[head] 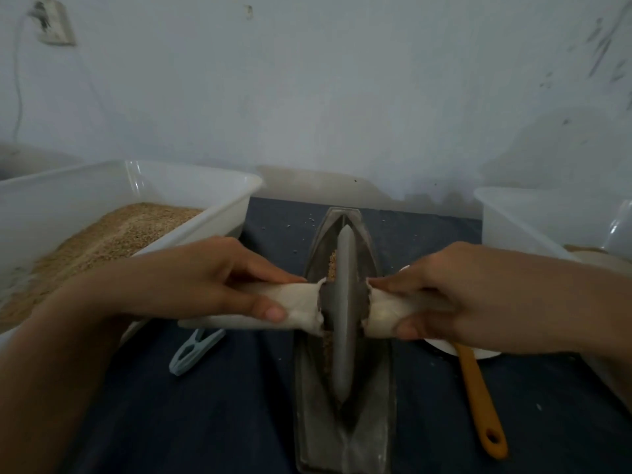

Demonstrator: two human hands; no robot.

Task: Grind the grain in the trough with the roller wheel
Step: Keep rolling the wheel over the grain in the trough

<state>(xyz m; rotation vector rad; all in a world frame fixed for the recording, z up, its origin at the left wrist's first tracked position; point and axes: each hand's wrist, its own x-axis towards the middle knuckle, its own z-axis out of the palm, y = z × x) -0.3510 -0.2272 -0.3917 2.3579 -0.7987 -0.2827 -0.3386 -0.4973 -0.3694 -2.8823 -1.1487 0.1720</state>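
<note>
While the grey metal roller wheel [343,302] stands upright on its edge in the long, boat-shaped grey metal trough [345,422], the person holds it by the pale, cloth-wrapped handles that stick out from either side of its hub. The left hand [219,278] curls round the left handle, thumb underneath and fingers over the top, and the right hand [441,295] curls round the right handle in the same way, so both are closed in a firm grip. The wheel sits about midway along the groove, with the trough running away from the person on a dark blue cloth-covered table [205,405]. A thin line of tan grain [331,265] shows in the groove just beside the wheel's left face, both beyond the handle and nearer the person; it looks whole or only coarsely broken, though the grains are too small to judge well. The grinding therefore appears to be under way but not finished, with more passes likely needed. To the left stands a white plastic tub [191,186] holding a large heap of the same tan grain, which suggests much is left to process. A pale blue clothes peg [195,350] lies near the tub, and an orange-handled utensil [478,401] lies to the right, its head resting on a white plate [485,354].
</note>
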